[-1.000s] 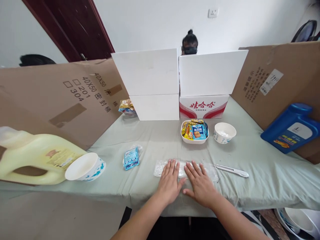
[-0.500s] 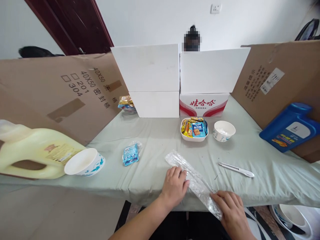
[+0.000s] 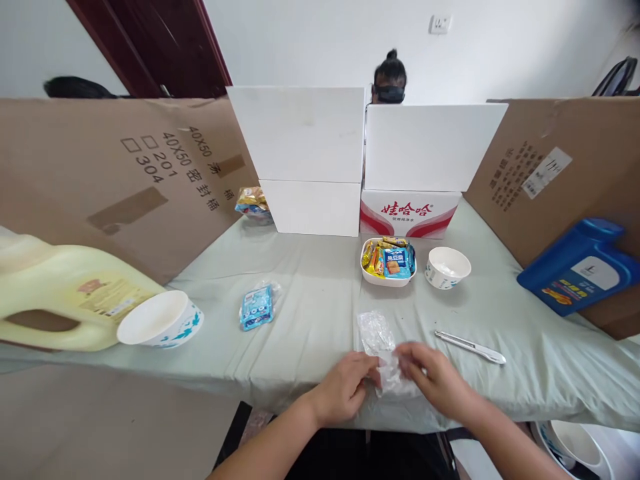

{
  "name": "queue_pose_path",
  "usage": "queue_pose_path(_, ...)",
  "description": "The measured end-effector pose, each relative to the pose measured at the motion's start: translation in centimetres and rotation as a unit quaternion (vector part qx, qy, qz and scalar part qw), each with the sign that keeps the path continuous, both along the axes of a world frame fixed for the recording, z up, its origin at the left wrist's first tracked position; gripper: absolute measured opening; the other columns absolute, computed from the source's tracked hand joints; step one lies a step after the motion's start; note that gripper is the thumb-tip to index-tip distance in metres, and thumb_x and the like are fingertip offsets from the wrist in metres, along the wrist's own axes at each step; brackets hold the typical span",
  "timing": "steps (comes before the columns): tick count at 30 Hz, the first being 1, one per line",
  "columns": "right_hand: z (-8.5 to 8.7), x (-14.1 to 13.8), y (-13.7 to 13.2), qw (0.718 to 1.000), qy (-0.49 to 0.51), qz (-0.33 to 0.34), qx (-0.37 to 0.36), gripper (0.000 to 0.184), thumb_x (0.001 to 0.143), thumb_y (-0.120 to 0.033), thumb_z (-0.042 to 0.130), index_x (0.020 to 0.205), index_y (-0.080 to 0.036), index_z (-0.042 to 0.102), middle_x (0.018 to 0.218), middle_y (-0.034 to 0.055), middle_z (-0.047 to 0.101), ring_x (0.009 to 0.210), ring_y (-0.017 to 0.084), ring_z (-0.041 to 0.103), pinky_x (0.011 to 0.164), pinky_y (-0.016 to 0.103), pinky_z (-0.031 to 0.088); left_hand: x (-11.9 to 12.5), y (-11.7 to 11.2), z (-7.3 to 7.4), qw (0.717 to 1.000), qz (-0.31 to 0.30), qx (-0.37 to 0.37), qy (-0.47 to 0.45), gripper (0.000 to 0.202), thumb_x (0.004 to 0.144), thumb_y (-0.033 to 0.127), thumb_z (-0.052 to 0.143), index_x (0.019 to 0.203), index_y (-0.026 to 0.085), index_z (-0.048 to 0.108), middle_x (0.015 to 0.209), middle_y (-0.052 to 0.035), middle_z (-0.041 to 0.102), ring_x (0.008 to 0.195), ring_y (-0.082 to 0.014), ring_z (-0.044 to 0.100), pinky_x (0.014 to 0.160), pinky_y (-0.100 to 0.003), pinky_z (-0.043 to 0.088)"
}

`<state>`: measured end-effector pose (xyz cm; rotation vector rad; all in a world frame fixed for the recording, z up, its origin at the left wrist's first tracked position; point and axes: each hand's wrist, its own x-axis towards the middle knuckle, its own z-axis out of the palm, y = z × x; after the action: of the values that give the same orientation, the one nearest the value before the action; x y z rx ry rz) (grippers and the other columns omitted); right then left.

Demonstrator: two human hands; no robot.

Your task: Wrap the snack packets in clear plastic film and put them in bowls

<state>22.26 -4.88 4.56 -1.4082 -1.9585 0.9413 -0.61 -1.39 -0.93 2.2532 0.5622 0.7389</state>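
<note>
A clear plastic bag (image 3: 377, 337) lies lengthwise at the near edge of the pale green tablecloth (image 3: 310, 280). My left hand (image 3: 347, 387) pinches its near end from the left. My right hand (image 3: 433, 377) pinches the same end from the right, fingers curled on the film. A white utility knife (image 3: 470, 347) lies just right of my right hand. Beyond the bag stands a white dish of snack packets (image 3: 389, 260) with a white paper bowl (image 3: 447, 267) beside it.
A small blue packet (image 3: 256, 307) lies left of centre. A tipped paper bowl (image 3: 159, 320) and a yellow jug (image 3: 60, 300) are at the left, a blue jug (image 3: 580, 263) at the right. Cardboard walls and white boxes (image 3: 305, 153) ring the table; a person sits behind them.
The bag lay crosswise under both flat palms a second ago. It has been turned end-on toward me, and both hands now grip its near end.
</note>
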Motion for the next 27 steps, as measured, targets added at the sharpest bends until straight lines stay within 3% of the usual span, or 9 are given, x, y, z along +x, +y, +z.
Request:
queue_pose_path(3,-1.6,-1.4,5.1,0.997,-0.049,-0.063,-0.022,0.029,0.091,-0.023,0.038,0.114,-0.018,0.055,0.068,-0.0017,0.065,0.063,0.014,0.063,0.063,0.024,0.048,-0.1,0.2,-0.2,0.998,0.008,-0.048,-0.036,0.075,0.072,-0.001,0.041,0.143,0.021,0.028,0.099,-0.0033,0.070,0.100,-0.0195,0.061,0.095,-0.040,0.045)
queue_pose_path(7,-3.1,-3.9,8.4,0.987,-0.128,-0.102,0.000,0.031,0.088,-0.018,0.041,0.116,-0.017,0.055,0.084,0.0030,0.070,0.075,0.016,0.066,0.070,0.026,0.046,-0.1,0.2,-0.5,0.996,0.010,-0.068,-0.052,0.089,0.071,0.000,0.044,0.150,0.023,0.010,0.098,-0.0018,0.070,0.095,-0.0183,0.063,0.094,-0.039,0.047)
queue_pose_path(9,-3.7,-4.8,8.5,0.980,-0.163,-0.114,0.014,0.029,0.089,-0.020,0.043,0.115,-0.018,0.056,0.097,0.0069,0.071,0.087,0.018,0.066,0.075,0.027,0.045,0.0,0.1,-0.4,0.998,0.022,-0.052,-0.037,0.084,0.071,0.002,0.046,0.148,0.024,0.022,0.097,-0.0017,0.071,0.095,-0.0192,0.062,0.093,-0.038,0.047)
queue_pose_path(13,-4.6,-6.0,7.8,0.964,-0.228,-0.131,0.044,0.028,0.094,-0.023,0.039,0.114,-0.018,0.057,0.108,0.0103,0.068,0.096,0.020,0.064,0.078,0.028,0.045,0.1,-0.2,0.4,0.999,0.026,-0.039,-0.011,0.059,0.070,0.004,0.048,0.126,0.021,0.053,0.096,-0.0030,0.071,0.093,-0.0194,0.061,0.090,-0.035,0.048)
queue_pose_path(16,-5.1,-6.4,7.6,0.951,-0.269,-0.141,0.061,0.029,0.096,-0.022,0.034,0.115,-0.019,0.056,0.108,0.0106,0.066,0.090,0.019,0.065,0.073,0.027,0.045,0.2,-0.2,1.2,0.999,0.040,-0.035,-0.009,0.047,0.072,0.006,0.049,0.116,0.019,0.058,0.088,-0.0028,0.069,0.084,-0.0178,0.061,0.083,-0.032,0.049)
queue_pose_path(21,-5.4,-6.7,7.6,0.932,-0.322,-0.147,0.080,0.027,0.098,-0.022,0.033,0.115,-0.019,0.054,0.103,0.0090,0.065,0.078,0.018,0.066,0.063,0.027,0.044,0.9,1.5,2.0,0.985,0.161,0.059,0.023,0.012,0.082,0.020,0.053,0.090,0.018,0.062,0.085,-0.0056,0.062,0.079,-0.0188,0.057,0.074,-0.032,0.049)
queue_pose_path(24,-5.4,-6.8,7.4,0.924,-0.342,-0.144,0.092,0.027,0.099,-0.022,0.032,0.116,-0.019,0.053,0.099,0.0087,0.065,0.074,0.017,0.066,0.059,0.026,0.043,1.5,3.2,1.6,0.968,0.191,0.135,0.092,0.009,0.083,0.015,0.051,0.082,0.018,0.060,0.087,-0.0069,0.061,0.087,-0.0220,0.056,0.080,-0.037,0.048)
queue_pose_path(27,-5.4,-7.1,7.3,0.918,-0.358,-0.138,0.105,0.026,0.099,-0.022,0.032,0.114,-0.019,0.052,0.096,0.0079,0.064,0.070,0.016,0.065,0.057,0.025,0.041,1.8,4.2,0.8,0.957,0.195,0.164,0.140,0.008,0.083,0.015,0.053,0.080,0.018,0.060,0.091,-0.0071,0.061,0.093,-0.0233,0.054,0.084,-0.039,0.047)
